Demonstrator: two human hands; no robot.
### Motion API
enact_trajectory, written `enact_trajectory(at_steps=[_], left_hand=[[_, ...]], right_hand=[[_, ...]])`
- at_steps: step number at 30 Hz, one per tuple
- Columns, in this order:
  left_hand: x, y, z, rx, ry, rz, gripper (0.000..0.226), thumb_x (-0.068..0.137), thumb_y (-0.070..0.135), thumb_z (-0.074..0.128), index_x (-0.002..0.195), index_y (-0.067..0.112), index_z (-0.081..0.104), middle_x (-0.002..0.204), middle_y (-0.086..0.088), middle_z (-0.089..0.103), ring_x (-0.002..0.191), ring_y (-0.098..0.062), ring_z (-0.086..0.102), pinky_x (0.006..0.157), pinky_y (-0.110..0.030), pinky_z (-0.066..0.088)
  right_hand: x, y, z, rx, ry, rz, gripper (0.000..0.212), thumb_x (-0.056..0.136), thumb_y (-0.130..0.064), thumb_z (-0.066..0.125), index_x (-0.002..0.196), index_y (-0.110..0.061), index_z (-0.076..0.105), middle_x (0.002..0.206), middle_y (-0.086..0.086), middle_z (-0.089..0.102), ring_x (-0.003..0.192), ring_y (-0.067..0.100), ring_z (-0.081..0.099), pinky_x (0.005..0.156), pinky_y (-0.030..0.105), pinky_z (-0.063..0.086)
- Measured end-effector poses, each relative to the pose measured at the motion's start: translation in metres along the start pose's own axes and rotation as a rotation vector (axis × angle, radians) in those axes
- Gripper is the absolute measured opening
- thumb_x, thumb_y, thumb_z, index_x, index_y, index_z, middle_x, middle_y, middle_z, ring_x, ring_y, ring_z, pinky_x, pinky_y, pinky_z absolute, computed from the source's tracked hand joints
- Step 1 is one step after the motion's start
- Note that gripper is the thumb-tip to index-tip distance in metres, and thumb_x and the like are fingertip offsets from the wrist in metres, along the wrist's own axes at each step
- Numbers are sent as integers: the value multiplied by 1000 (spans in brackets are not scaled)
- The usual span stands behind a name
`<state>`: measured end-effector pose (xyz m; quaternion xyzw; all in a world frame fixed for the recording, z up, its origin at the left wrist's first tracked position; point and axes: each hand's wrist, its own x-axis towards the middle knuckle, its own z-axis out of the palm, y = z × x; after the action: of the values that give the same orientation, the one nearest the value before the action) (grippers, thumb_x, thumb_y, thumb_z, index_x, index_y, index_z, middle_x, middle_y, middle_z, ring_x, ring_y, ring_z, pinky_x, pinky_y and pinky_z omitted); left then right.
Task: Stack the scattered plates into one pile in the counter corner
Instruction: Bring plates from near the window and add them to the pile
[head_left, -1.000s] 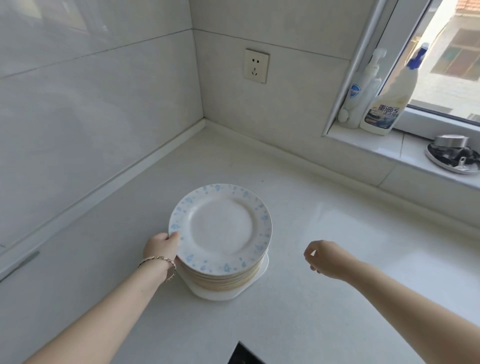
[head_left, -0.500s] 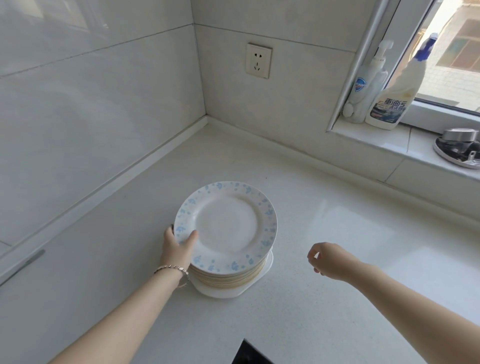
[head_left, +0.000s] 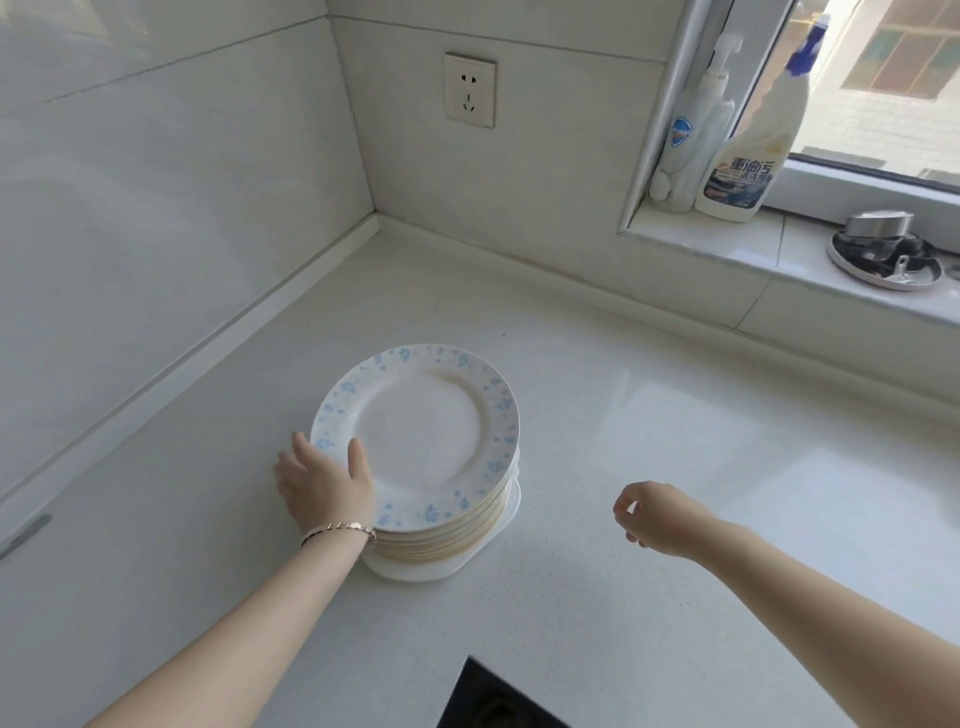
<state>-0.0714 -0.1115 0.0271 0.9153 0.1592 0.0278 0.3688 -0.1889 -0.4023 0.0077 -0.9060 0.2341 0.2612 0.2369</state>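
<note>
A pile of several plates (head_left: 447, 540) stands on the white counter (head_left: 649, 467), a little out from the wall corner (head_left: 375, 218). The top plate (head_left: 421, 431) is white with a blue speckled rim; gold-rimmed plates and a larger white dish lie under it. My left hand (head_left: 324, 480) rests on the near left rim of the top plate, thumb lying on the rim and fingers down the pile's side. My right hand (head_left: 657, 517) hovers over the counter to the right of the pile, fingers loosely curled, holding nothing.
Tiled walls meet at the corner, with a wall socket (head_left: 470, 89) above. On the window sill (head_left: 779, 249) at the right stand a soap dispenser (head_left: 691, 130), a cleaner bottle (head_left: 753, 150) and a small dish with metal parts (head_left: 885, 254). A dark hob edge (head_left: 493, 699) shows at the bottom.
My left hand has shifted from the pile's side onto the top plate's rim, thumb on top. The pile sits slightly further toward the corner. My right hand has stayed beside it.
</note>
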Motion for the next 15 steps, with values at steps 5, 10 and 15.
enact_trajectory(at_steps=[5, 10, 15], left_hand=[[-54, 51, 25, -31, -51, 798, 35, 83, 17, 43, 110, 1, 57, 113, -25, 57, 108, -25, 41, 97, -31, 35], [-140, 129, 71, 81, -704, 729, 30, 94, 12, 41, 122, 13, 49, 88, 1, 63, 87, -25, 63, 83, -36, 51], [-232, 169, 152, 414, -998, 753, 26, 92, 18, 39, 109, 13, 57, 101, -6, 67, 89, -26, 60, 82, -31, 49]], right_hand=[[-15, 40, -12, 71, 35, 29, 14, 90, -21, 43, 87, -23, 56, 77, -6, 64, 69, 15, 60, 58, 22, 44], [-45, 109, -22, 182, 75, 103, 14, 90, -22, 43, 88, -23, 57, 73, -8, 63, 67, 14, 59, 60, 23, 44], [-101, 209, -28, 256, 135, 200, 13, 91, -22, 43, 87, -25, 55, 78, -7, 62, 74, 16, 60, 68, 26, 47]])
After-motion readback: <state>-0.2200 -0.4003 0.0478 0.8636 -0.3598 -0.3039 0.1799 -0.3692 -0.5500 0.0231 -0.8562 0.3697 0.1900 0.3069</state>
